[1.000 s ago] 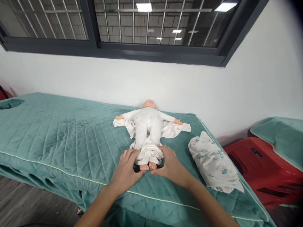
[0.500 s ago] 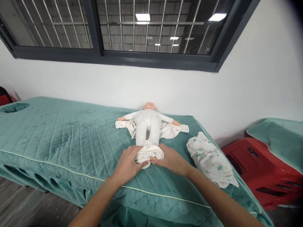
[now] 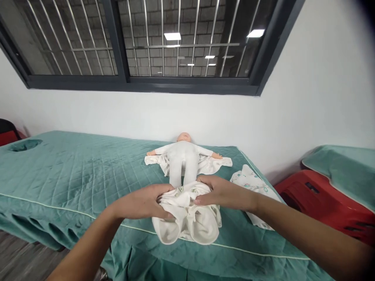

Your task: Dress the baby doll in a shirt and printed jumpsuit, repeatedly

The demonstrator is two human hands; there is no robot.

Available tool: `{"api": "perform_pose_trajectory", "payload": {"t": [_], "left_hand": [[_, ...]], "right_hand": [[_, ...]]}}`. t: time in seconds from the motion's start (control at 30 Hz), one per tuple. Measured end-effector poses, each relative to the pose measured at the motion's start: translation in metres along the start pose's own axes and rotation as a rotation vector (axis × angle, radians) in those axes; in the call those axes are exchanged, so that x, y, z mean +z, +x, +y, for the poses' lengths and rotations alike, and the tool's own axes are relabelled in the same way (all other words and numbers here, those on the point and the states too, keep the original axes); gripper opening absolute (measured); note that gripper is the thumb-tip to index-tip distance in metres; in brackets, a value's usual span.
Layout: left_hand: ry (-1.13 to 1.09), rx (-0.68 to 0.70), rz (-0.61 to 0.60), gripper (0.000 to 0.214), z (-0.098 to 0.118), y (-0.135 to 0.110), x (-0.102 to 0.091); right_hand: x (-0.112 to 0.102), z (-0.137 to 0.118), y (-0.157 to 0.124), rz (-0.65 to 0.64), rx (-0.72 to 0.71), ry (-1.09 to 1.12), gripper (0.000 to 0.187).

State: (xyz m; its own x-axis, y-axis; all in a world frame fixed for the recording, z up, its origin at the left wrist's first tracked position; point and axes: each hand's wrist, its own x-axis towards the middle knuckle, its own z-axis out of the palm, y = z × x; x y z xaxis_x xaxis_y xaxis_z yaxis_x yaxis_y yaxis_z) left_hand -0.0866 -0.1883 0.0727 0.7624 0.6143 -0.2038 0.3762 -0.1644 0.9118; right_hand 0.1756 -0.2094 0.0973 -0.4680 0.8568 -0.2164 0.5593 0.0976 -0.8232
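Note:
A baby doll [image 3: 183, 155] in a white bodysuit lies on its back on a teal quilted bed [image 3: 73, 171], head toward the wall, arms spread, with an open white garment [image 3: 215, 164] under it. Both my hands grip a pair of white baby trousers [image 3: 187, 216] in front of the doll's legs. My left hand [image 3: 143, 203] is closed on the left side of the bunched waistband, and my right hand [image 3: 222, 191] is closed on the right side. The trouser legs hang toward me over the bed's front edge. The doll's feet are hidden behind the trousers.
A folded printed cloth [image 3: 252, 187] lies on the bed to the right of my right hand. A red plastic object [image 3: 325, 203] and another teal pad [image 3: 342, 171] stand at the right. The white wall and a barred window [image 3: 164, 43] are behind the bed.
My hands have pulled the white trousers off the doll's legs and drawn them toward me, to the bed's front edge. The camera view has tilted slightly.

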Motion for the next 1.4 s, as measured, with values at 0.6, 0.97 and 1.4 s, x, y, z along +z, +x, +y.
{"api": "perform_pose_trajectory", "payload": {"t": [0.6, 0.97, 1.4], "left_hand": [[0.606, 0.087, -0.193, 0.027, 0.163, -0.004, -0.062], [0.200, 0.289, -0.221, 0.040, 0.204, -0.022, -0.060], [0.358, 0.384, 0.116, 0.023, 0.206, -0.005, -0.029]], "right_hand": [[-0.073, -0.137, -0.027, -0.181, -0.104, -0.413, 0.049], [-0.068, -0.200, -0.080, 0.024, -0.180, -0.420, 0.041], [-0.067, -0.152, -0.081, 0.040, -0.272, -0.091, 0.043]]}}
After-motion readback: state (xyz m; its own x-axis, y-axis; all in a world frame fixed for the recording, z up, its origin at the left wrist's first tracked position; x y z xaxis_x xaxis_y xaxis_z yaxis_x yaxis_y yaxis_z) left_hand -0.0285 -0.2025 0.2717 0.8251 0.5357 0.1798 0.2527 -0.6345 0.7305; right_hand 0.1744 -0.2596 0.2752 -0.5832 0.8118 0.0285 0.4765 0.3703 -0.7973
